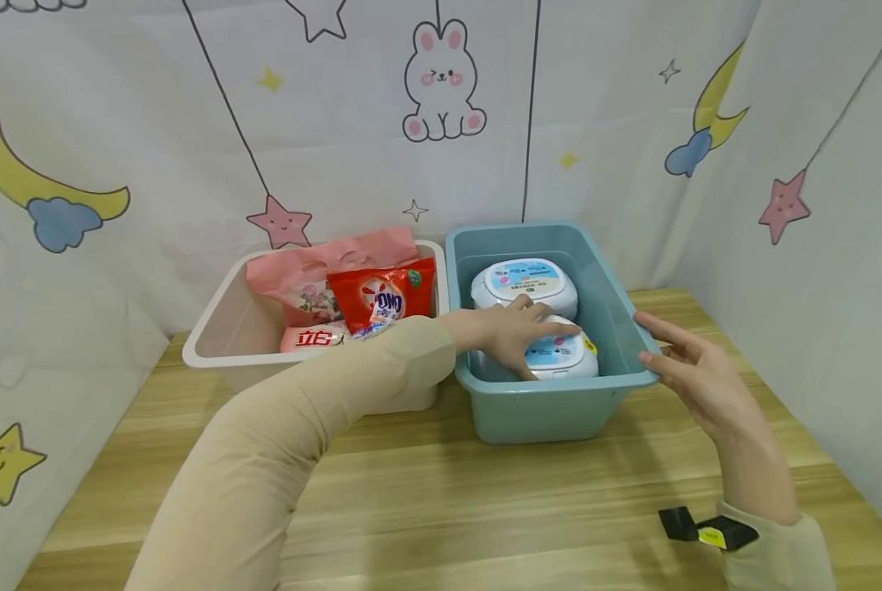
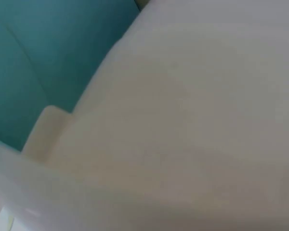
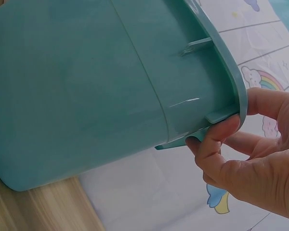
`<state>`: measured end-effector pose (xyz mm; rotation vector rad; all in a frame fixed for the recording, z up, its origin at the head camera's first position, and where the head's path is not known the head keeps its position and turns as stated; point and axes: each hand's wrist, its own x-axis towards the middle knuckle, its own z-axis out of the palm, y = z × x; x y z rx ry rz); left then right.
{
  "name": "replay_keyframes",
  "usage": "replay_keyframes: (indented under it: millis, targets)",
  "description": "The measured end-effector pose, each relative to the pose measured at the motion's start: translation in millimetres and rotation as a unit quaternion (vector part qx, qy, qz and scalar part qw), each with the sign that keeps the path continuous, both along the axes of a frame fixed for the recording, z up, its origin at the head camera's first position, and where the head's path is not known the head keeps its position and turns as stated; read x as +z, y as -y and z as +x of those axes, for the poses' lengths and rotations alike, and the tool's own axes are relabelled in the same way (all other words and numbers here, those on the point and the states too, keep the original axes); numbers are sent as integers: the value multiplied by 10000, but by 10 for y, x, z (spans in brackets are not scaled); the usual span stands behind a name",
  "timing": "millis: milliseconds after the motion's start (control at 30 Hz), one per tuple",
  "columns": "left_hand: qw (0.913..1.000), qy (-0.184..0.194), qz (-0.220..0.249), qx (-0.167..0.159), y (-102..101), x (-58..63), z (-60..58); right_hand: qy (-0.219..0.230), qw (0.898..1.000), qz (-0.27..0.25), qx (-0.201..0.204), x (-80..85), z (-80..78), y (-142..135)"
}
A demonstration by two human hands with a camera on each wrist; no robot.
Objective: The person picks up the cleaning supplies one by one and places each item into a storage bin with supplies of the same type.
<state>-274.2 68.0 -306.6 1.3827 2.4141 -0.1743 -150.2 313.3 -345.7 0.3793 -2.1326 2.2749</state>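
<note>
My left hand [image 1: 510, 332] reaches into the teal plastic bin [image 1: 544, 414] and lies over the front one of two white plastic boxes [image 1: 569, 369] with blue printed lids. Its fingers are spread across that lid, the thumb toward the box's front. The second white box [image 1: 525, 281] sits just behind. At the bin's right side, my right hand [image 1: 695, 373] pinches the rim; in the right wrist view fingertips [image 3: 226, 127] curl against its underside. A pale, blurred surface [image 2: 183, 120] fills most of the left wrist view.
Left of the teal bin stands a white bin [image 1: 226, 328] holding a red detergent bag [image 1: 385, 295], a pink floral package [image 1: 300, 283] and a pack with red lettering [image 1: 311, 338]. Both bins stand on a wood-grain table [image 1: 441, 509] before a printed curtain [image 1: 381, 164].
</note>
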Motion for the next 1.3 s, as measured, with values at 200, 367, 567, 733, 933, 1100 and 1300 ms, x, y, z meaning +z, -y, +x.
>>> replay_keyframes:
  millis: [200, 367, 567, 733, 933, 1100, 1300]
  targets:
    - [9991, -380, 105, -182, 4, 41, 66, -29, 10000, 30, -5, -1, 2, 10]
    - [9984, -490, 226, -151, 44, 43, 137, -21, 10000, 14, -48, 0, 13, 10]
    - [9972, -366, 601, 238, 184, 45, 193, -56, 9999, -20, -132, 1, 34, 14]
    - [9923, -221, 1156, 389, 326, 73, 227, 26, 9993, 188, -316, 7, 25, 48]
    - [9863, -368, 1506, 563, 417, 125, 295, 3, 9889, 1218, -857, 42, 44, 73]
    - [9826, -600, 1597, 729, 483, 177, 383, -68, 9533, 2684, -1386, 106, 66, 108]
    - [9755, -905, 1859, 750, 574, 171, 473, -549, 9162, 3619, -1629, 248, 28, 210]
